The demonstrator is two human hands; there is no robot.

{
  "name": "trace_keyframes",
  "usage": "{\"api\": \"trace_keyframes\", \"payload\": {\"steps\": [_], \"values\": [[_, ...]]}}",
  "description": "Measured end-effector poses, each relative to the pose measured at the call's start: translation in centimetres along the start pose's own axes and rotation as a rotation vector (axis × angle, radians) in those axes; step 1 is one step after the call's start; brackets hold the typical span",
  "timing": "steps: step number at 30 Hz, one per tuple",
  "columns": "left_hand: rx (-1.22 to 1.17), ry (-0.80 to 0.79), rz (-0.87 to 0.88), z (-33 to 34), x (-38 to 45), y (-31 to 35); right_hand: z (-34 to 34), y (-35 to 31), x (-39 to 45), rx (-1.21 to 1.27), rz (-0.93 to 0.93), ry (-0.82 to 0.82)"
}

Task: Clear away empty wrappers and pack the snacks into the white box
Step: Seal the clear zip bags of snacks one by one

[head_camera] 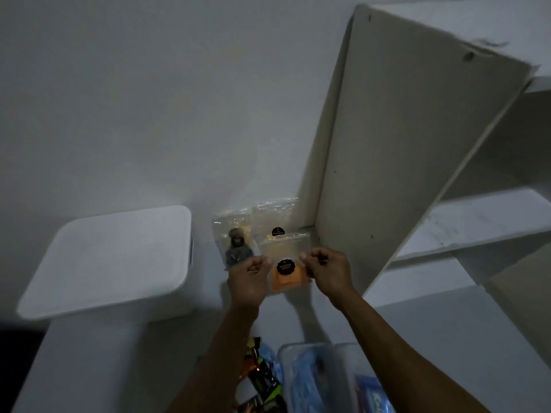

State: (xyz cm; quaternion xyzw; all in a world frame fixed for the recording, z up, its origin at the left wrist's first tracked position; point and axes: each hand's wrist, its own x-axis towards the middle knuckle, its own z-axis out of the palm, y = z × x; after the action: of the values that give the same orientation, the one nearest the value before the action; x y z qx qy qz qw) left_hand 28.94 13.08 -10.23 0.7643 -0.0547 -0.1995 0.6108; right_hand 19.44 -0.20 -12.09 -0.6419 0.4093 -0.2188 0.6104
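The white box [110, 260] stood at the left of the table [89, 368], lid closed, contents hidden. A clear tub [313, 374] at the near edge held blue packets [304, 383]. Colourful wrappers [259, 374] lay just left of it. Three clear snack bags leaned near the wall. The left hand [250, 277] and right hand [326, 271], fingers curled, pinched the upper corners of the orange snack bag [286, 277]. Behind stood a dark-filled bag [237, 242] and a pale bag [277, 222].
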Motion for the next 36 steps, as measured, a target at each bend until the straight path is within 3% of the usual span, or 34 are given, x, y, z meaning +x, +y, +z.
{"api": "trace_keyframes", "payload": {"steps": [3, 8, 20, 36], "values": [[0.038, 0.009, 0.006, 2.1, 3.7, -1.1, 1.2, 1.6, 4.5, -0.040, 0.033, 0.027], [0.032, 0.011, -0.156, 4.7, 8.9, -3.7, 3.1, 5.0, 9.8, -0.160, 0.105, 0.048], [0.053, 0.078, -0.289, 7.2, 13.9, -5.8, 5.2, 6.8, 14.2, -0.253, 0.197, 0.118], [0.118, 0.075, -0.171, 4.7, 11.1, -4.3, 4.9, 5.5, 12.5, -0.302, 0.152, 0.154]]}}
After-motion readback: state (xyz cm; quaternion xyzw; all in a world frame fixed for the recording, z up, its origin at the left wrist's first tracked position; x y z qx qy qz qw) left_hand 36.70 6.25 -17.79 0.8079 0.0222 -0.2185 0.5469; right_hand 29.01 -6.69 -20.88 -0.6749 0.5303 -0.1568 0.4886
